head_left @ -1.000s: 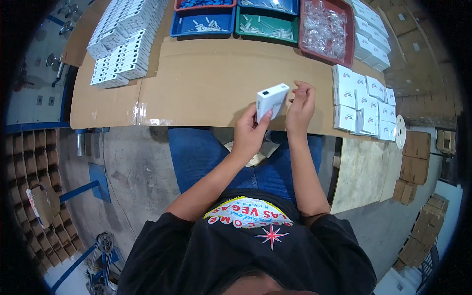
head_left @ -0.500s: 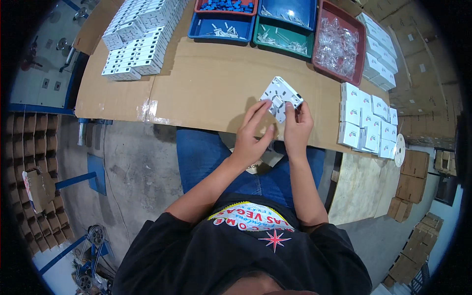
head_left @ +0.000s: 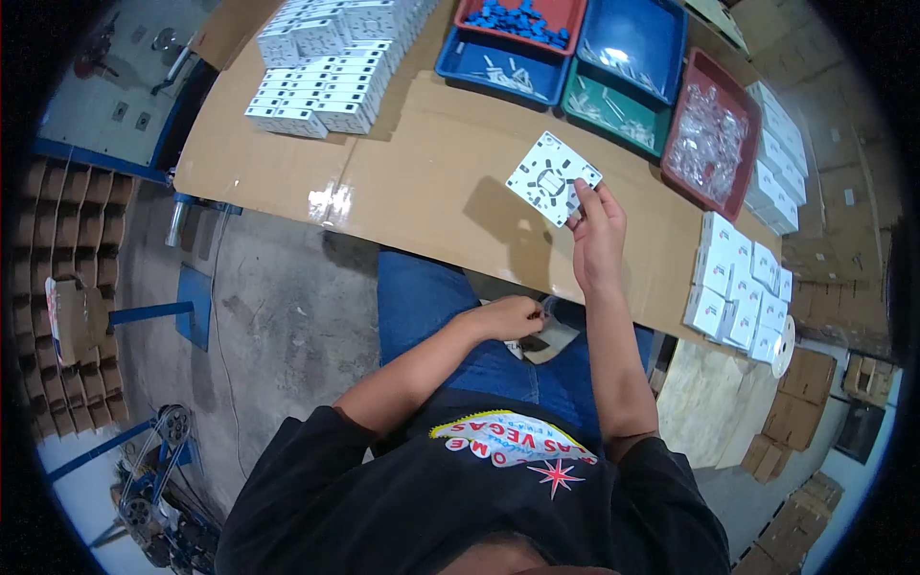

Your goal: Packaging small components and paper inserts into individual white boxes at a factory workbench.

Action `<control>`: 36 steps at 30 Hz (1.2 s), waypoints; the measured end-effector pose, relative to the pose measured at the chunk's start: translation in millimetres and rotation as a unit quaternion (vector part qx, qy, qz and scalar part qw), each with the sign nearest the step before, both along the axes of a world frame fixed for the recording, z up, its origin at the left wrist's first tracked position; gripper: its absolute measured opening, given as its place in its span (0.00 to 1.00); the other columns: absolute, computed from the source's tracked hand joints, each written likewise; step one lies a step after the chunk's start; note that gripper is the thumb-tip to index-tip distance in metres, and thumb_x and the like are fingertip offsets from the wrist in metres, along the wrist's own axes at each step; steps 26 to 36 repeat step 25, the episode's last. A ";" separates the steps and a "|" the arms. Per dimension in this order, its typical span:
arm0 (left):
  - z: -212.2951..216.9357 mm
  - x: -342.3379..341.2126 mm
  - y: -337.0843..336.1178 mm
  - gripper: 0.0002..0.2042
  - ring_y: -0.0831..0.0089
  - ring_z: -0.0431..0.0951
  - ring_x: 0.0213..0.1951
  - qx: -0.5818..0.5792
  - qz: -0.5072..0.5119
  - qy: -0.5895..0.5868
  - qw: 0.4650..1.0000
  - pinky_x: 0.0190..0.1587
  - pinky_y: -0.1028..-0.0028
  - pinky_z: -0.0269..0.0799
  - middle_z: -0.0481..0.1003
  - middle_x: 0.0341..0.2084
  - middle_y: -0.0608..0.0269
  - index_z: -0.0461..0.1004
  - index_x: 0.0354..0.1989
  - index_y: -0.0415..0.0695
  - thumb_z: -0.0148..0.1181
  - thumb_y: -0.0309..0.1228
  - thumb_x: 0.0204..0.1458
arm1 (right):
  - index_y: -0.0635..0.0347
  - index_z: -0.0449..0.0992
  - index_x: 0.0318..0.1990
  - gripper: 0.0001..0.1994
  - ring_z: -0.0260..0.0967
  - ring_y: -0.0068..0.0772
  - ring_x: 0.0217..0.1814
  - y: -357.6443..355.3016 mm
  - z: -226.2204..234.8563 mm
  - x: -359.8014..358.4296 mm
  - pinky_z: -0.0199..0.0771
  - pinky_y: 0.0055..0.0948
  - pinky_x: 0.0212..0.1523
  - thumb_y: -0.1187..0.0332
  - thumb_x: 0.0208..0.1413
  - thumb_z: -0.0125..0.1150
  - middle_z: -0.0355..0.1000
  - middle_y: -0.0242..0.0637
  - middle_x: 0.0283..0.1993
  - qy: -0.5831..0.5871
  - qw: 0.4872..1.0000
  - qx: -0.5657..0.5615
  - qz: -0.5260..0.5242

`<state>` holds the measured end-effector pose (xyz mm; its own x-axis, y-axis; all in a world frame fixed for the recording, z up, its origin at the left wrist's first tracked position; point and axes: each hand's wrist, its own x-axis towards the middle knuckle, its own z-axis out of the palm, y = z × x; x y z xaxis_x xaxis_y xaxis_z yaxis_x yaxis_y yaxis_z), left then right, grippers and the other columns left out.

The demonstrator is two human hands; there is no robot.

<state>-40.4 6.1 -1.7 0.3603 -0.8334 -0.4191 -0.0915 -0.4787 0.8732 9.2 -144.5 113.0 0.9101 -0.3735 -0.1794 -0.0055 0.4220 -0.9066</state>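
Observation:
My right hand (head_left: 601,235) pinches a square white plastic box (head_left: 533,184) by its right corner and holds it tilted above the cardboard-covered table. The box's face has dark slots around a ring-shaped middle. Down over my lap, just past the table's near edge, is my left hand (head_left: 508,318), its fingers curled together. Whatever they hold, if anything, is hidden. Close by it, between my thighs, sits a beige item with dark print (head_left: 548,341), partly covered by the hand.
Stacks of similar white boxes (head_left: 331,81) stand at the far left. Trays hold blue parts (head_left: 517,21), white pins (head_left: 506,75), (head_left: 609,113) and clear plastic pieces (head_left: 707,139). White cartons (head_left: 733,287) are piled at right. The table's near edge (head_left: 431,251) crosses above my knees.
My left hand has let go of the white box and dropped to my lap. The right hand alone now holds the box, with its slotted face turned more fully to view.

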 end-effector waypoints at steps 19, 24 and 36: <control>-62.4 13.1 -12.4 0.22 0.70 0.74 0.32 0.016 0.054 0.234 0.971 0.35 0.67 0.70 0.77 0.32 0.63 0.80 0.44 0.45 0.51 0.52 0.63 | 0.60 0.74 0.53 0.17 0.72 0.22 0.39 135.8 -4.3 246.7 0.74 0.25 0.38 0.72 0.58 0.69 0.74 0.34 0.38 -0.225 0.927 -0.296 0.053; -74.6 22.0 -18.4 0.23 0.75 0.68 0.27 -0.013 0.003 0.275 0.961 0.29 0.71 0.63 0.72 0.26 0.67 0.79 0.40 0.49 0.50 0.57 0.63 | 0.60 0.75 0.52 0.18 0.75 0.36 0.42 157.6 -9.7 301.6 0.75 0.33 0.46 0.72 0.54 0.71 0.75 0.41 0.40 -0.204 0.901 -0.384 0.001; -80.6 18.1 -18.1 0.25 0.75 0.68 0.28 -0.039 0.001 0.289 0.956 0.29 0.69 0.63 0.72 0.26 0.67 0.79 0.41 0.49 0.51 0.60 0.62 | 0.59 0.74 0.55 0.20 0.75 0.36 0.43 164.9 -11.5 312.3 0.75 0.34 0.47 0.71 0.54 0.71 0.75 0.40 0.41 -0.206 0.896 -0.393 -0.010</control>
